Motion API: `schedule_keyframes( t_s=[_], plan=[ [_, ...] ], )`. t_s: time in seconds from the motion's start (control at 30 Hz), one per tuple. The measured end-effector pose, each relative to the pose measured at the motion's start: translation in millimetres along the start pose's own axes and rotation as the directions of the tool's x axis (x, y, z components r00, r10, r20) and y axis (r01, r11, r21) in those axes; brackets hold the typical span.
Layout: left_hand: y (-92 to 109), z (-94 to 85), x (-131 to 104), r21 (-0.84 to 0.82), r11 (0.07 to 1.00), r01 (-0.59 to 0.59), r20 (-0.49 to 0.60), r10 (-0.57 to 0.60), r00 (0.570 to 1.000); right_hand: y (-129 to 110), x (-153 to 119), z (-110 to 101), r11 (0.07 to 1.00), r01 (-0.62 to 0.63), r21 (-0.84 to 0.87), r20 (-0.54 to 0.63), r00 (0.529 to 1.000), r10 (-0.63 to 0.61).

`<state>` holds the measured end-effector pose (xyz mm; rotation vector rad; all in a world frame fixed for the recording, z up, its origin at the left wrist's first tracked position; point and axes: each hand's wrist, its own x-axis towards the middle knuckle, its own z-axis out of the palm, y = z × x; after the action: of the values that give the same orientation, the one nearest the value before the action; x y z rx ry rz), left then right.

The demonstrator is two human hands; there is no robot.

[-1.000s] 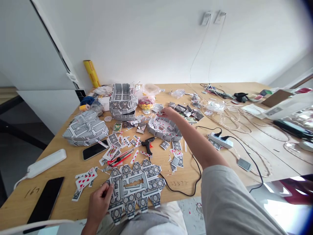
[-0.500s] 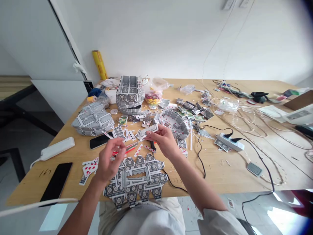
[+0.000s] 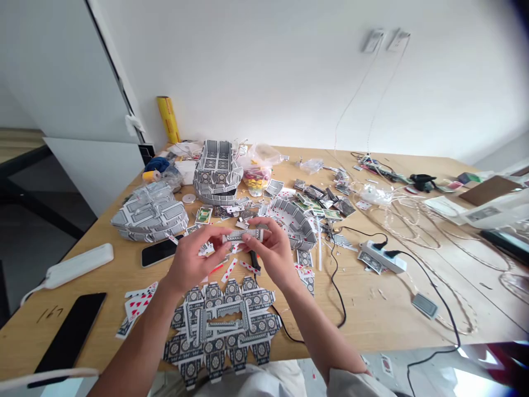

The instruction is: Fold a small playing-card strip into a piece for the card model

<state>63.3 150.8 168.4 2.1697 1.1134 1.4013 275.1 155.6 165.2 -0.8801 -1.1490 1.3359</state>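
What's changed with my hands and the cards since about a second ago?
Your right hand has come back toward you from the far side of the open card tray, bringing a card strip. Your left hand has lifted from the flat card panel's edge and moved rightward to hold the strip's left end. The flat card panel and tray remain on the table.

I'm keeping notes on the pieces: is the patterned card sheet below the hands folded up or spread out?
Spread out: the card sheet lies open on the table, tabs jutting outward.
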Motion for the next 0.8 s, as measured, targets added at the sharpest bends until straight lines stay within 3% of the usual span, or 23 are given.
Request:
schedule_keyframes(
  t_s=[0.13,0.27,0.4,0.57,0.7,0.8],
  plan=[
    [-5.6,-12.1,12.0,0.03,0.999,-0.035,0.047,0.033,0.998,0.2,2.9,1.8,0.992,0.092,-0.092,-0.005,0.996,-0.093],
    [-6.6,-28.4,29.4,-0.012,1.0,0.013,0.082,-0.012,0.997,-5.2,12.2,8.4,0.97,0.168,-0.177,-0.01,0.985,-0.173],
    [-11.4,-33.4,31.2,-0.082,0.996,0.041,0.082,-0.035,0.996,-5.6,18.2,10.7,0.961,0.202,-0.19,0.027,0.979,-0.201],
    [-16.3,-29.4,26.5,0.002,0.999,-0.043,0.043,0.043,0.998,-1.6,22.6,3.8,0.974,0.144,-0.173,0.156,0.981,-0.117],
    [-15.3,-25.2,27.1,0.044,0.998,0.046,0.072,-0.049,0.996,-1.5,27.9,0.0,0.972,0.104,-0.21,0.214,0.975,-0.058],
    [-13.9,-20.5,27.8,0.022,0.995,0.099,0.087,-0.1,0.991,-2.8,30.2,0.1,0.99,0.058,-0.131,0.212,0.977,-0.029]
  ],
)
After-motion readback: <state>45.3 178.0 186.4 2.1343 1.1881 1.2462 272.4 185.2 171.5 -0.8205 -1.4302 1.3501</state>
